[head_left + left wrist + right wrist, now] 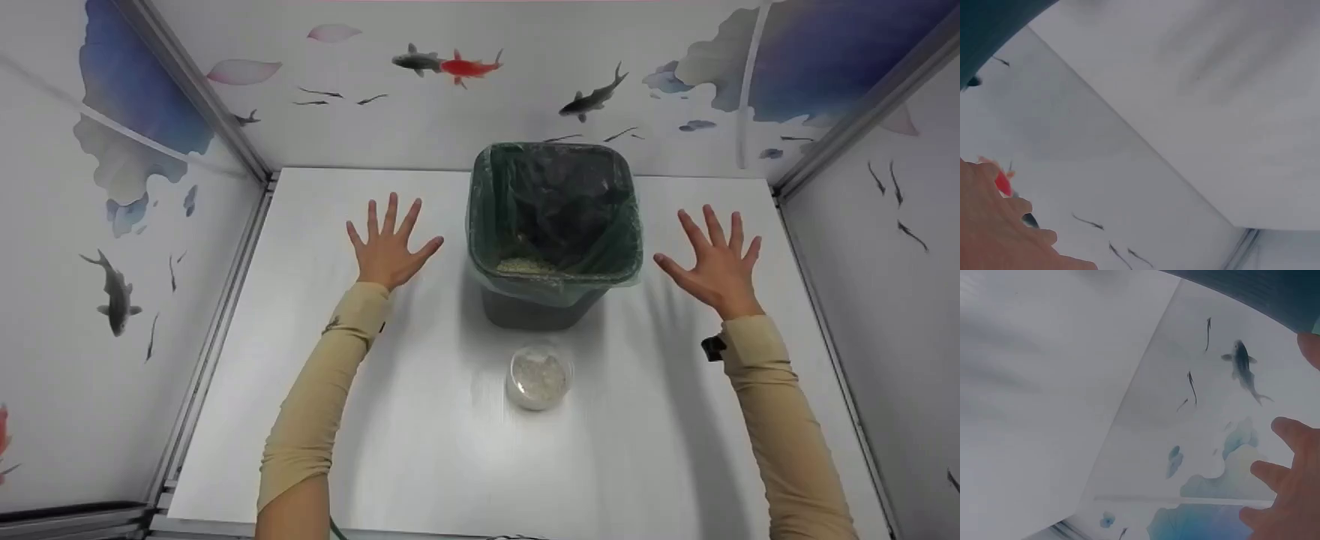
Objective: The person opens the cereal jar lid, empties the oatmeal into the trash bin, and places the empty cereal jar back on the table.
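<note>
A: What's closest, by the near edge?

B: Two forearms in tan sleeves (780, 420), reaching in over a white surface (427, 465). Small black gadget (713, 348) at the rt wrist.

A: And btwn the arms?

B: Clear round tub (538, 377) on the surface, w/ pale stuff in it. Can't tell fr. here if there's a lid on.

A: Past that?

B: Bin (525, 313), dark body, rt behind the tub, small gap btwn the two. It's got a green see-thru liner (551, 295) folded over the rim, and a bit of pale grainy stuff (525, 265) down inside, nr side.

A: Hands?

B: Either side of the bin. Left hand (388, 251) on its left, fingers spread wide apart, thumb pointing in at the bin. Right hand (718, 266) on the other side, same deal: fingers splayed, thumb turned in. Both stand clear of the bin.

A: Resting on the surface or up in the air?

B: Can't tell for sure; shadows fall on the white below the arms.

A: Far end?

B: Back wall (420, 135), white, w/ painted fish: a red fish (469, 67) touching a dark one, another dark one further rt.
</note>
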`<state>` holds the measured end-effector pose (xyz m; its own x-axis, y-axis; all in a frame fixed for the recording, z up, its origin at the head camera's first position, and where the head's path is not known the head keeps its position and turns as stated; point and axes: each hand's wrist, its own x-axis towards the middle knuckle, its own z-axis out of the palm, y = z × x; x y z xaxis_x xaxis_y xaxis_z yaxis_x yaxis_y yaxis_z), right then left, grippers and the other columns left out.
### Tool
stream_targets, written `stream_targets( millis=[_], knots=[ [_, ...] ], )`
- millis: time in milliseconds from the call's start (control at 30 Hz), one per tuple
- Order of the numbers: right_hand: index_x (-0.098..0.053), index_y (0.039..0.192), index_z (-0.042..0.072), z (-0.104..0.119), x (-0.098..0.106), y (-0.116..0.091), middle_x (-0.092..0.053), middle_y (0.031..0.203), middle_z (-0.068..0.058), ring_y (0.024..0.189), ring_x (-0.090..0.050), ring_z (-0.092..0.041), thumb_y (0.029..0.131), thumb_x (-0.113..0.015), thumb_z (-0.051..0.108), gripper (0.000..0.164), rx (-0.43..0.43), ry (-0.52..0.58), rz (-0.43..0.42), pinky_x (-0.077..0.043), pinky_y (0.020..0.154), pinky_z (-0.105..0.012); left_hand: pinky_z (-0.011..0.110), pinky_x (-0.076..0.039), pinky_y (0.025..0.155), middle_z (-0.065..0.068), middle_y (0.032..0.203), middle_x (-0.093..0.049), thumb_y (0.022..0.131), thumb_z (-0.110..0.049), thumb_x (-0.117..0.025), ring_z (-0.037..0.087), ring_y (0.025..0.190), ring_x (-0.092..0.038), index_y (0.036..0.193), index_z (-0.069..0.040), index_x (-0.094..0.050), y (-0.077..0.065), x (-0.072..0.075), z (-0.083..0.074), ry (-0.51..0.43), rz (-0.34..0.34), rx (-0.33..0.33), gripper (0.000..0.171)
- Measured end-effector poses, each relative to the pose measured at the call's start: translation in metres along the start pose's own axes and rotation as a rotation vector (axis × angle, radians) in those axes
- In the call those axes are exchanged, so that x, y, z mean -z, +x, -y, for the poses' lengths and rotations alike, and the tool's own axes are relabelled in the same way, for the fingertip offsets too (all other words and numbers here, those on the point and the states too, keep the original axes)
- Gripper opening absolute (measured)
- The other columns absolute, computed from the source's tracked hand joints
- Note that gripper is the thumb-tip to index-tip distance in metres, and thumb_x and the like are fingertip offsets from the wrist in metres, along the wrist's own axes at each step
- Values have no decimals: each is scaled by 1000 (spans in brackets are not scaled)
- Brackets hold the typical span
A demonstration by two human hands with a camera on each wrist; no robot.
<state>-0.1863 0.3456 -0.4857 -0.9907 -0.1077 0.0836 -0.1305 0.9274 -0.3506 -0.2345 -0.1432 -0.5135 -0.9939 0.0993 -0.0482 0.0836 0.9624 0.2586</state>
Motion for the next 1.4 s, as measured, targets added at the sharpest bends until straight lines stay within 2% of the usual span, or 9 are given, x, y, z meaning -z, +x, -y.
stream_targets(
  millis=[167, 300, 467, 600, 700, 867, 1033, 1267, 1400],
  knots=[
    [-35, 148, 5, 0, -17, -13, -30, 147, -30, 135, -19, -52, 91, -67, 28, 70, 129, 82, 10, -15, 101, -72, 67, 2, 107, 8, 161, -2, 93, -63, -45, 37, 145, 1, 156, -29, -19, -21, -33, 1, -12, 56, -36, 75],
    [-45, 138, -4, 4, -27, -26, -48, 131, -31, 123, -41, -50, 92, -66, 15, 54, 169, 197, 90, -32, 97, -65, 68, -6, 107, 17, 158, -17, 92, -45, -61, 42, 143, -12, 152, -20, -34, -44, -60, -2, -77, 83, -86, 70],
    [-58, 122, -8, 8, -43, -41, -64, 109, -25, 104, -59, -42, 94, -62, 10, 34, 184, 303, 192, -45, 86, -58, 62, -29, 103, 23, 143, -43, 85, -27, -74, 43, 131, -38, 143, -7, -47, -70, -89, -11, -163, 157, -202, 67],
    [-62, 116, -6, 12, -55, -52, -68, 100, -16, 95, -64, -34, 94, -62, 8, 26, 204, 332, 233, -48, 82, -56, 52, -44, 95, 19, 132, -55, 84, -21, -76, 38, 118, -53, 139, -6, -50, -82, -105, -25, -270, 222, -287, 63],
    [-63, 116, -5, 16, -63, -60, -69, 97, -12, 92, -65, -30, 94, -62, 7, 25, 205, 345, 260, -48, 82, -55, 49, -44, 97, 16, 135, -54, 82, -21, -77, 35, 120, -53, 140, -7, -49, -91, -115, -37, -324, 291, -352, 66],
    [-64, 115, -4, 23, -73, -69, -70, 96, -8, 91, -66, -27, 93, -62, 7, 24, 210, 365, 280, -49, 82, -54, 42, -35, 106, 13, 145, -45, 78, -28, -82, 30, 131, -43, 146, -8, -40, -107, -130, -54, -366, 404, -478, 83],
    [-64, 115, -3, 28, -82, -76, -70, 96, -7, 90, -66, -25, 93, -63, 7, 24, 221, 381, 298, -50, 83, -53, 35, -26, 111, 9, 151, -37, 72, -35, -86, 25, 138, -34, 150, -7, -32, -113, -145, -68, -415, 423, -563, 99],
    [-64, 114, -2, 30, -90, -86, -69, 97, -7, 90, -65, -24, 93, -62, 7, 23, 216, 421, 316, -50, 82, -53, 32, -28, 110, 6, 153, -33, 63, -36, -92, 19, 138, -32, 154, -10, -22, -108, -166, -84, -554, 427, -557, 118],
    [-64, 114, -2, 29, -93, -92, -69, 97, -7, 90, -66, -24, 94, -62, 7, 22, 220, 434, 322, -50, 82, -53, 33, -32, 108, 6, 150, -37, 60, -36, -93, 19, 135, -37, 152, -10, -25, -105, -171, -91, -604, 416, -534, 118]
  ],
)
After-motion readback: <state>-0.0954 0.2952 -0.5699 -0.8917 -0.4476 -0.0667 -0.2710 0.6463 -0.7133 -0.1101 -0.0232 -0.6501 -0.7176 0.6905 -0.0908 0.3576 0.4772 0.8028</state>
